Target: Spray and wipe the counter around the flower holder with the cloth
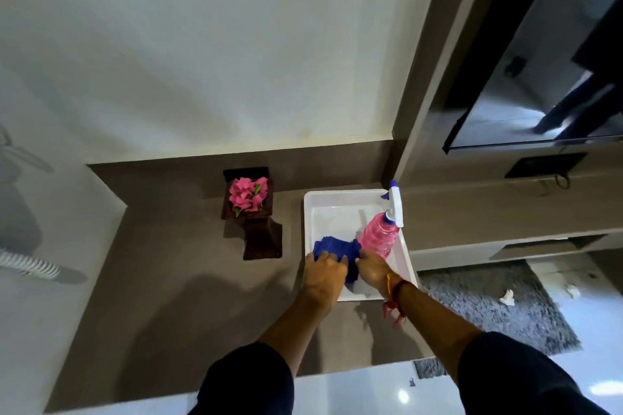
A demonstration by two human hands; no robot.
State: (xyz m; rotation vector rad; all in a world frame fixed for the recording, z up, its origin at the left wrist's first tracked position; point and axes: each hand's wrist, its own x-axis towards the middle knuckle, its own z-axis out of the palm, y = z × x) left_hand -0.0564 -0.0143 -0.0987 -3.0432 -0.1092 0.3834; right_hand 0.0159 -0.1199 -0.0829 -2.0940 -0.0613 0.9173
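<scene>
A dark wooden flower holder [255, 222] with pink flowers stands on the brown counter [175, 280], left of a white tray [337, 209]. In the tray lie a blue cloth [337, 248] and a pink spray bottle [379, 237] with a white and blue trigger head, leaning on the tray's right wall. My left hand [324, 271] rests on the cloth's near edge, fingers curled over it. My right hand [372, 268] is at the base of the bottle and touches the cloth; its fingers are hidden, so its grip is unclear.
A white wall rises behind the counter, and a brown pillar [424, 77] stands at the right of the tray. A dark TV screen [539, 61] hangs further right. Below lie a grey rug [488, 310] and a glossy white floor.
</scene>
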